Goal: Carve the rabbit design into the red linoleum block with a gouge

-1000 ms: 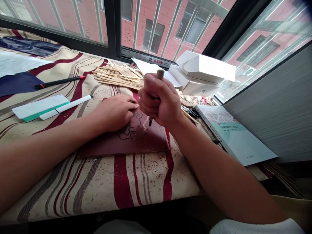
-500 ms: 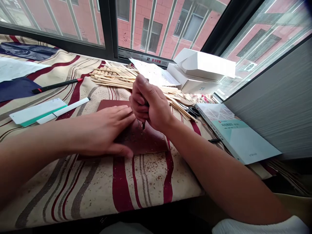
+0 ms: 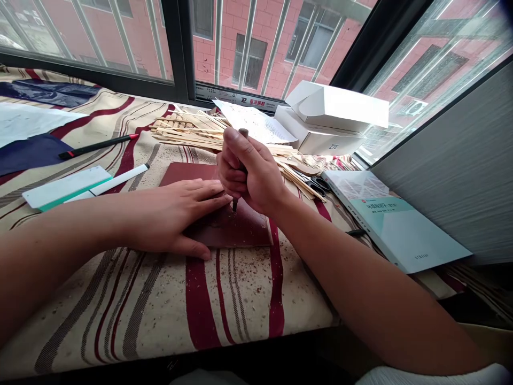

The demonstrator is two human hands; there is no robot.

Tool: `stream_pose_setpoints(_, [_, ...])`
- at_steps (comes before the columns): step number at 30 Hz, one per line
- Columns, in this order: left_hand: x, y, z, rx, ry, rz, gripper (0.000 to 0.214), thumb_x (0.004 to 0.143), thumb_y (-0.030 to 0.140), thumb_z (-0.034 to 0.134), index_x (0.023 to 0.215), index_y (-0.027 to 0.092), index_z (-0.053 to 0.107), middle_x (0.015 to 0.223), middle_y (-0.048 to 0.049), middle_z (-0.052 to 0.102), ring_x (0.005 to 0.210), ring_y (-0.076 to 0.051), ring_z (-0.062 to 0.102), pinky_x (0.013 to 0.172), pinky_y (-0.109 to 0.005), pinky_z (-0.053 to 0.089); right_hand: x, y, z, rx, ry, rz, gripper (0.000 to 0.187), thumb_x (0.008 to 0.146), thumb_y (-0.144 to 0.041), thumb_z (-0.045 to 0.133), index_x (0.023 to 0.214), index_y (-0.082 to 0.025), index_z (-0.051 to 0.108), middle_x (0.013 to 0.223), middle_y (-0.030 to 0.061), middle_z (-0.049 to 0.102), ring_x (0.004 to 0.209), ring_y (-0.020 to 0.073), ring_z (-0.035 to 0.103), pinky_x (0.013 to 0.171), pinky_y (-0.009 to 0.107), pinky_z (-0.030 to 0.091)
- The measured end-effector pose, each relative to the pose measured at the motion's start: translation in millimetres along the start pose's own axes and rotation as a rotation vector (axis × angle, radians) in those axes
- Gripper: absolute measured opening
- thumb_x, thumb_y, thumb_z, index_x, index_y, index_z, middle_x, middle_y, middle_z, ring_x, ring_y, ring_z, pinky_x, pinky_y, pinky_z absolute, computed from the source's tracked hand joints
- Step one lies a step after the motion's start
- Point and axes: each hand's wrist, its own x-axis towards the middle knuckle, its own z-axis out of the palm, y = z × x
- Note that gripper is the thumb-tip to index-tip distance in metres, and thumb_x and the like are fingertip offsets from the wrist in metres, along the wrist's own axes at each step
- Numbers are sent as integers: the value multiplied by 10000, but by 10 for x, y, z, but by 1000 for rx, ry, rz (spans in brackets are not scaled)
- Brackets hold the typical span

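A dark red board (image 3: 256,230) lies flat on the striped cloth, with small crumbs around marks on its surface. My left hand (image 3: 180,214) presses on the board's left part, fingers stretched out and the thumb near its front edge. Closed in a fist, my right hand (image 3: 252,174) grips a slim dark carving tool (image 3: 234,205) held almost upright. The tool's upper end pokes out above the fist. Its tip meets the board just right of my left fingertips; the blade's exact shape is too small to tell.
Crumbs are scattered over the striped cloth (image 3: 168,321). Behind the board lie thin wooden strips (image 3: 188,131), a paper sheet and a white box (image 3: 328,131). Black-handled scissors (image 3: 319,185) and a book (image 3: 404,230) are at right. A red-and-black pen (image 3: 98,147) and a white-green case (image 3: 68,187) lie left.
The board and my left hand have shifted slightly in the picture. My right fist has tilted a little, so the tool's upper end shows more. Both hands keep their hold.
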Motion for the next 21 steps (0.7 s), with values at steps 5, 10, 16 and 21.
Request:
stream_pose_setpoints(5, [2, -10, 13, -12, -45, -47, 1138, 851, 910, 546, 1683, 144, 417, 1760, -219, 376, 1624, -445, 359, 1350, -537, 282, 9, 6, 111, 26, 111, 1, 600, 1006, -652, 654, 686, -250, 343, 571, -100, 264, 451, 48, 201, 393, 230, 182])
stream_pose_setpoints(10, [8, 0, 20, 10, -84, -112, 1207, 819, 942, 544, 1693, 126, 379, 1782, -243, 310, 1644, -455, 313, 1342, -542, 293, 50, 11, 170, 21, 173, 2, 611, 981, -647, 693, 694, -258, 319, 575, -97, 275, 466, 54, 233, 406, 225, 220])
stream_pose_setpoints(16, [17, 35, 19, 18, -115, -131, 1233, 838, 904, 574, 1720, 86, 299, 1808, -256, 206, 1666, -462, 247, 1356, -547, 251, 69, 11, 150, 63, 269, 32, 592, 995, -511, 745, 684, -252, 314, 533, -114, 308, 442, 43, 204, 391, 222, 185])
stream_pose_setpoints(21, [16, 42, 39, 50, -67, -99, 1212, 867, 866, 585, 1727, 75, 261, 1804, -265, 209, 1663, -454, 257, 1352, -537, 254, 155, 63, 170, 76, 362, 67, 529, 1027, -448, 718, 710, -245, 346, 518, -127, 307, 424, 38, 196, 380, 209, 173])
